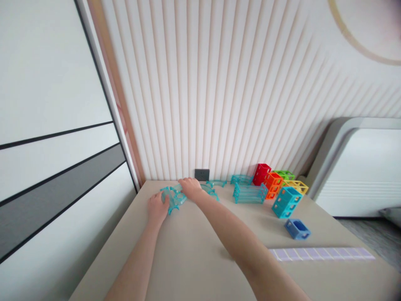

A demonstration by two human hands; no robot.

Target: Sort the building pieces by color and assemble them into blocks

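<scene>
Toward the back left of the table, clear teal curved plastic pieces (174, 198) lie close together. My left hand (158, 206) is closed on the left side of this cluster, its thumb over the edge of one piece. Reaching across from the right, my right hand (189, 188) has its fingers bent down onto a teal piece at the cluster's far side; the fingertips are partly hidden. Just beyond that wrist, more teal curved pieces (213, 193) lie on the table, partly covered by the forearm.
Stacked teal straight pieces (249, 194) stand at the back. Open-sided block towers follow: red (261, 174), orange (273, 185), green (285, 174), yellow (296, 186) and turquoise (286, 202). A blue block (297, 229) and a row of lilac tiles (322, 253) lie nearer. A ribbed wall (200, 92) borders the table (194, 259).
</scene>
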